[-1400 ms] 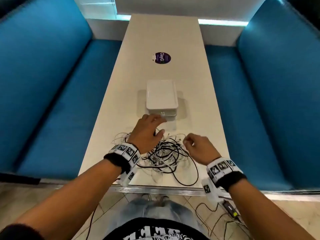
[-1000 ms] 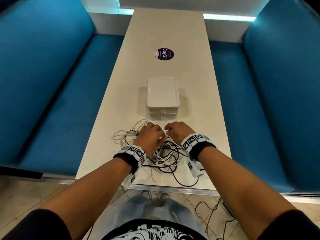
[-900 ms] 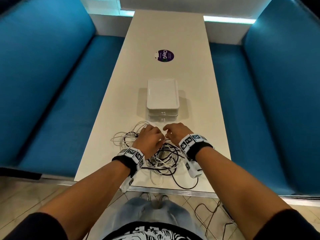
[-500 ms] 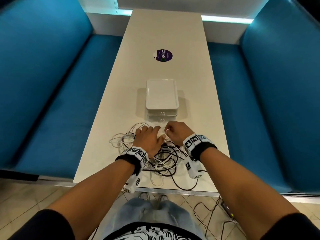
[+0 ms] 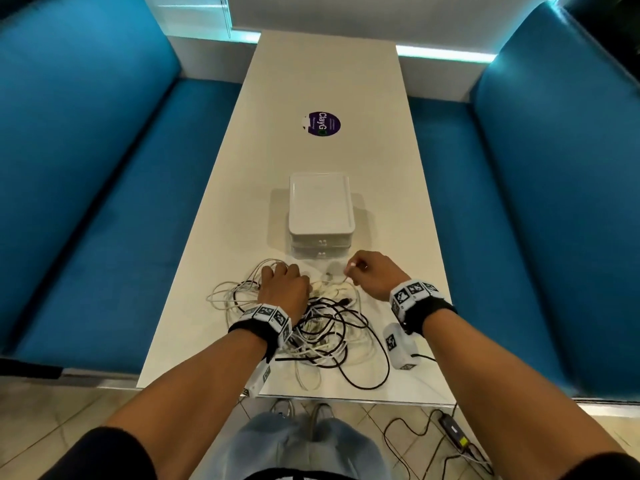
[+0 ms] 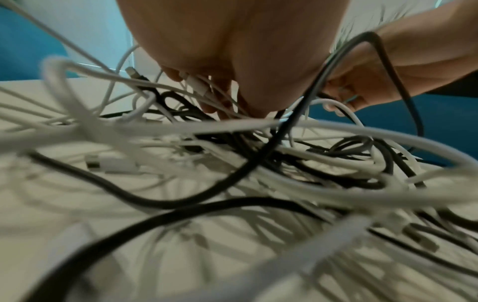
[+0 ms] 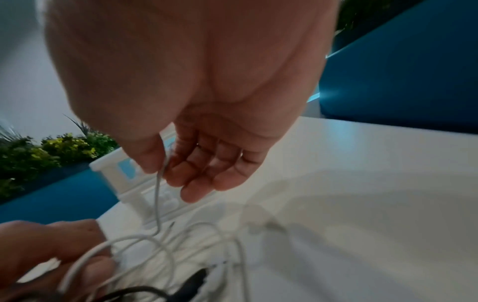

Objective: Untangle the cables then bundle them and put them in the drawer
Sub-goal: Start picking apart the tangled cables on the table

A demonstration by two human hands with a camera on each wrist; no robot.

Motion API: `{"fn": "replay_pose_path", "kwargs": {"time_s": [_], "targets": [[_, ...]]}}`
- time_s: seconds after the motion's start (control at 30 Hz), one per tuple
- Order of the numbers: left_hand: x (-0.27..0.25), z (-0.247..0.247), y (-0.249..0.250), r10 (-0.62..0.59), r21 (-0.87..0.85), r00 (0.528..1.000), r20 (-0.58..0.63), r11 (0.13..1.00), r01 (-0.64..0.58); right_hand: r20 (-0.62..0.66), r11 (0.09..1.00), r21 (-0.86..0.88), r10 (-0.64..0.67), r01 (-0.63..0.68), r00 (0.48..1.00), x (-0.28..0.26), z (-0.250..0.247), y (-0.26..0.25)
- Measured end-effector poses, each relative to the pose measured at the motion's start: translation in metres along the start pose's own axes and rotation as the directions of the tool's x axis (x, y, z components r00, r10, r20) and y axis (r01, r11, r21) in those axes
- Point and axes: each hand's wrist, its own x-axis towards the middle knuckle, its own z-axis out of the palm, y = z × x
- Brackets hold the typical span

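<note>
A: What lies nearest?
B: A tangled heap of black and white cables on the near end of the long white table. Both wrists wear bands of black-and-white square markers; their patterns spell nothing readable.
A: And the hands?
B: The left hand rests on the heap's left part, fingers curled down into the strands; whether they clamp one I cannot tell, the wrist view being blurred. The right hand pinches a thin white cable end between thumb and forefinger, just right of the heap.
A: Farther on?
B: A small white plastic two-drawer box, both drawers closed. Beyond it, a round purple sticker reading "ClayG"; its smaller print is illegible.
</note>
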Motion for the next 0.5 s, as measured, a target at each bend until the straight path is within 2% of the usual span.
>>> {"fn": "replay_pose_path", "kwargs": {"time_s": [0.2,0.4,0.5], "targets": [[0.007,-0.007,0.005,0.042,-0.049,0.999,-0.006,0.998,-0.042,0.078,0.989,-0.041,-0.139,0.142,0.987,0.011,0.033,-0.033],[-0.001,-0.017,0.006,0.005,-0.127,0.999,0.034,0.992,-0.001,0.109,0.992,0.039,-0.125,0.121,0.986,0.005,0.034,-0.044],[-0.002,-0.016,0.009,0.002,-0.135,1.000,0.000,0.991,-0.002,0.099,0.992,0.072,-0.112,0.105,0.989,0.002,0.036,-0.042]]}}
